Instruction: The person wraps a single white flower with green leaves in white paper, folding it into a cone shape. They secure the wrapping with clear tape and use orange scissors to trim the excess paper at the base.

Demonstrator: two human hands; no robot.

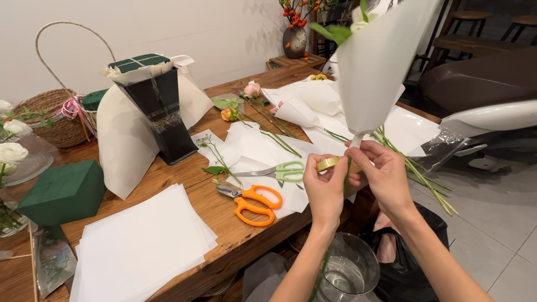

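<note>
Above the table edge, left hand (325,189) pinches tape roll (327,163); right hand (385,170) grips wrapped stem (356,140).

Two bare forearms rise from the near edge, right of centre, ending in the left hand (324,190) and the right hand (385,174). No sleeves show, so both arms are uncovered as far down as they can be seen. No watch, bracelet, ring or glove shows on either. The fingers (366,154) are slim with short, unpainted nails.
</note>
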